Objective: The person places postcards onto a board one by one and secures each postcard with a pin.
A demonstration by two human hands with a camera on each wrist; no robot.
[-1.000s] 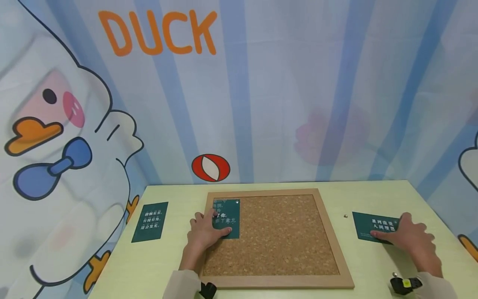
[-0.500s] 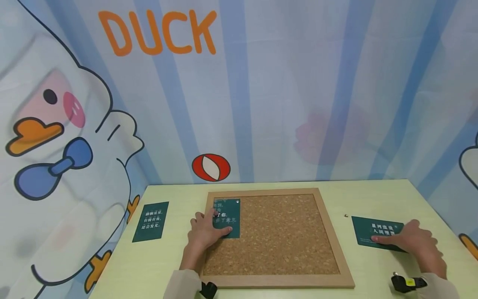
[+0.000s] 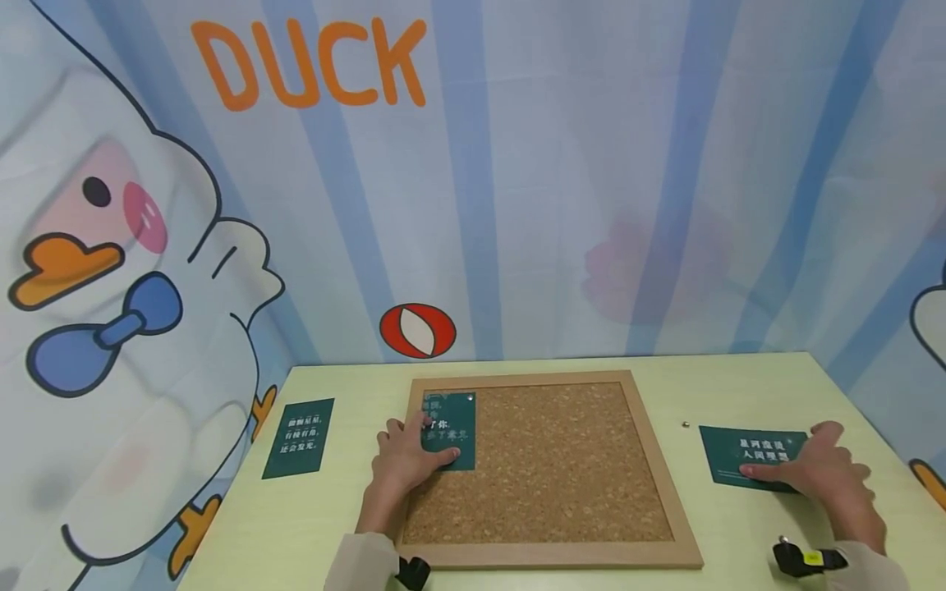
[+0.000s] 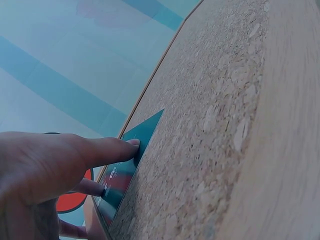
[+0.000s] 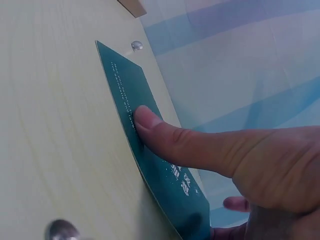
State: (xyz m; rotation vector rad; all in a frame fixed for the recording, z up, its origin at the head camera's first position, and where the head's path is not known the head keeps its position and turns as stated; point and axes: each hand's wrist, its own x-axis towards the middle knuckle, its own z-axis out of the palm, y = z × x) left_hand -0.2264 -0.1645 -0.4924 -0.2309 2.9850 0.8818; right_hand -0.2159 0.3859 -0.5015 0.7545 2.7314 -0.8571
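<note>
Left hand: we saw the left hand (image 3: 405, 461) spread over the board's left edge, thumb and a fingertip pressing on a card rather than closed round it.
Card on cork: this green card (image 3: 461, 439) lay in the top left of the cork board (image 3: 554, 556), a silvery stud (image 3: 470, 398) showing at its top right corner.
Right hand: we saw the right hand (image 3: 828, 472) pinching the loose card, thumb across its face and other fingers at the far end.
Loose card: the second green card (image 3: 723, 456) was over the bench (image 3: 355, 427), right of the board; its gripped end looked raised, but we could not tell whether the other end touched.
Spare studs: one stud (image 3: 686, 424) sat just beyond the loose card; another (image 3: 783, 540) lay near the right wrist.
Step in hand: we judged it to be picking up the loose card while the left hand steadied the other.
Next move: we thought it called for a secure pinch and a clean lift, without sweeping the studs.
Since a second earlier: the right hand and its card had shifted slightly rightward, uncovering more lettering; the left hand had stayed put.
</note>
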